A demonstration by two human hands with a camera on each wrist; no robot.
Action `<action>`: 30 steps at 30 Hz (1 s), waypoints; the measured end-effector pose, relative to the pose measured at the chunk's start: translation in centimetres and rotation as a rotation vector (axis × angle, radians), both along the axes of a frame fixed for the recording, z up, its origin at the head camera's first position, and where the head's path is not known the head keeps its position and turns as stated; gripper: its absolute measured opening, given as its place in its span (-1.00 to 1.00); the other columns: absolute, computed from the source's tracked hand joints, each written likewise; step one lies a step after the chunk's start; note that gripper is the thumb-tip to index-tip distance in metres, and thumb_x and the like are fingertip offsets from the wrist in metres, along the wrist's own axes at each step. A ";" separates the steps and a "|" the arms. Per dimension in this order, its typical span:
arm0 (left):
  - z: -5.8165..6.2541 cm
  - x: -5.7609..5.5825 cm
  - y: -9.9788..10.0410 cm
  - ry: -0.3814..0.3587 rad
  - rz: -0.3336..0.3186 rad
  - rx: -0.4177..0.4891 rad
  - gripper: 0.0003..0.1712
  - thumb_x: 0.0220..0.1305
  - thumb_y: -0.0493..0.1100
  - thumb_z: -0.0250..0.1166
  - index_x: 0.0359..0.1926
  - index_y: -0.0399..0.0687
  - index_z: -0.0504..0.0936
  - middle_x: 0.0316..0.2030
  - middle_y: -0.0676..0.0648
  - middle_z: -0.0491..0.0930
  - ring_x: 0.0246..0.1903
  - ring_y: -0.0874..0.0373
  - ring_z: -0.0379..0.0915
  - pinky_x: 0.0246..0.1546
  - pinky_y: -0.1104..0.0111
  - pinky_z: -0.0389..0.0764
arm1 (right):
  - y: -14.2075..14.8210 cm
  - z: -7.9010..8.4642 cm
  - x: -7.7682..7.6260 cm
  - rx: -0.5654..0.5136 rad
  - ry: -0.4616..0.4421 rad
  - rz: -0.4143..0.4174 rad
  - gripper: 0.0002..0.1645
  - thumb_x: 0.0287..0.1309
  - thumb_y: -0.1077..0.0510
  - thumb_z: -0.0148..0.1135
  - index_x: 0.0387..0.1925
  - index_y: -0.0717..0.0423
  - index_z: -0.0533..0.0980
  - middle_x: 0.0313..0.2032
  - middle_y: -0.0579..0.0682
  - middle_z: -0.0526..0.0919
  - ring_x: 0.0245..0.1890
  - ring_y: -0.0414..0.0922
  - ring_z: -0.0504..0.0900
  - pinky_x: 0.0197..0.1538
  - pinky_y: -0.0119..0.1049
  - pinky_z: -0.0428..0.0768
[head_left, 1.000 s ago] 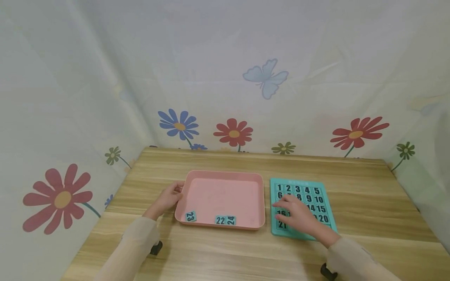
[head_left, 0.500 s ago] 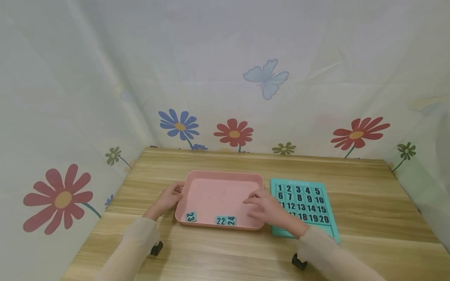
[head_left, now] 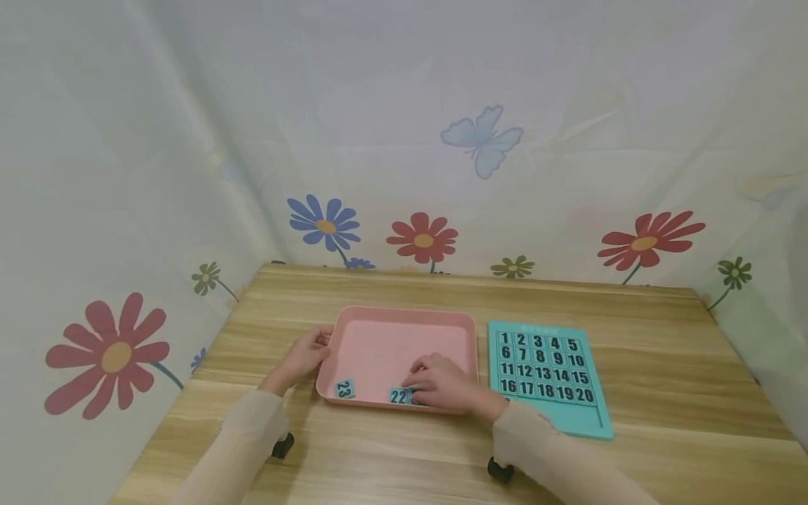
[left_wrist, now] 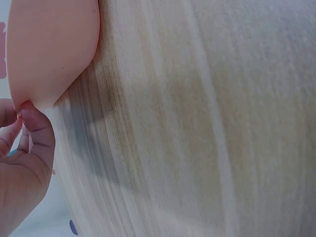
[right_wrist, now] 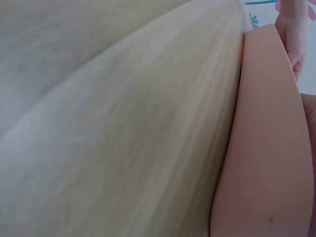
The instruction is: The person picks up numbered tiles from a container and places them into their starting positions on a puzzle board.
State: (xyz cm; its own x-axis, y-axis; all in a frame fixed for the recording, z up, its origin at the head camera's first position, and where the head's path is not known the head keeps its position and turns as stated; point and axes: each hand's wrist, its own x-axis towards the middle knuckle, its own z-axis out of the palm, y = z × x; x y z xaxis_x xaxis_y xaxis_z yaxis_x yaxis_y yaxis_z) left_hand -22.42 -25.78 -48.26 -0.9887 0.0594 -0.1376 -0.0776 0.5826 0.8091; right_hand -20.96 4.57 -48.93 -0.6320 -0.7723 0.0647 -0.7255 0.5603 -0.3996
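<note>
My left hand (head_left: 303, 359) holds the left rim of a pink tray (head_left: 379, 351); in the left wrist view its thumb and fingers pinch the tray's edge. Inside the tray, my right hand (head_left: 445, 382) reaches over the number tile 24 (head_left: 416, 397), mostly covering it. Its fingers look loosely bent and spread, and whether they touch the tile is hidden. Tile 22 (head_left: 398, 396) lies just left of those fingers. Tile 23 (head_left: 344, 389) lies turned sideways in the near left corner. In the right wrist view, the tray wall (right_wrist: 266, 128) hides most of the hand.
Right of the tray lies a teal number board (head_left: 577, 421) with rows of tiles 1 to 20. My right sleeve (head_left: 530, 435) covers part of its lower left. Both lie on a wooden table (head_left: 353, 463), before a flowered curtain (head_left: 543, 154).
My right hand has moved left from the number board into the tray, over tile 24. The left hand stays on the tray's rim.
</note>
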 end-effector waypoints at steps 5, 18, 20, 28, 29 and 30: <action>0.2 -0.1 0.1 -0.009 -0.007 0.001 -0.52 0.16 -0.39 -0.03 0.16 -0.25 0.27 -0.14 -0.31 0.36 -0.26 0.01 0.44 -0.37 0.34 0.53 | -0.8 -0.1 0.0 0.042 -0.021 -0.005 -0.71 0.06 -0.10 0.10 -0.15 -0.24 0.56 -0.07 -0.12 0.48 -0.07 -0.20 0.36 0.00 -0.26 0.36; 0.2 -0.2 0.0 -0.014 -0.001 0.011 -0.52 0.17 -0.39 -0.03 0.15 -0.25 0.27 -0.15 -0.30 0.34 -0.26 0.03 0.44 -0.38 0.33 0.54 | -2.1 0.0 -0.3 0.037 0.065 -0.062 -0.64 -0.09 -0.16 0.23 -0.22 -0.14 0.58 -0.21 -0.20 0.50 -0.22 -0.26 0.35 -0.15 -0.39 0.36; 0.1 -0.2 0.0 -0.010 -0.002 0.012 -0.53 0.17 -0.40 -0.03 0.15 -0.26 0.27 -0.16 -0.31 0.34 -0.26 0.01 0.44 -0.38 0.33 0.54 | -2.4 -0.2 -0.3 0.019 0.068 -0.071 -0.63 -0.10 -0.16 0.24 -0.23 -0.12 0.58 -0.25 -0.21 0.50 -0.26 -0.28 0.35 -0.19 -0.42 0.35; -0.1 -0.2 -0.1 -0.001 0.001 0.005 -0.53 0.15 -0.41 -0.02 0.14 -0.28 0.28 -0.16 -0.32 0.36 -0.26 0.01 0.45 -0.36 0.32 0.54 | -3.4 -0.5 -0.3 0.017 0.067 -0.086 -0.66 -0.12 -0.08 0.27 -0.24 -0.09 0.59 -0.34 -0.22 0.49 -0.35 -0.29 0.33 -0.30 -0.47 0.33; -0.2 -0.2 -0.1 0.002 0.001 0.001 -0.53 0.15 -0.40 -0.01 0.13 -0.28 0.28 -0.16 -0.32 0.37 -0.26 0.01 0.45 -0.35 0.33 0.54 | -3.4 -0.5 -0.2 0.024 0.067 -0.086 -0.67 -0.12 -0.08 0.27 -0.24 -0.09 0.59 -0.35 -0.22 0.49 -0.35 -0.30 0.33 -0.31 -0.47 0.33; -0.2 -0.2 -0.1 0.003 0.004 -0.001 -0.53 0.15 -0.40 -0.01 0.13 -0.28 0.29 -0.16 -0.31 0.37 -0.26 0.02 0.46 -0.35 0.33 0.54 | -3.5 -0.5 -0.2 0.031 0.064 -0.088 -0.67 -0.11 -0.08 0.27 -0.24 -0.09 0.59 -0.35 -0.22 0.49 -0.36 -0.30 0.33 -0.31 -0.47 0.33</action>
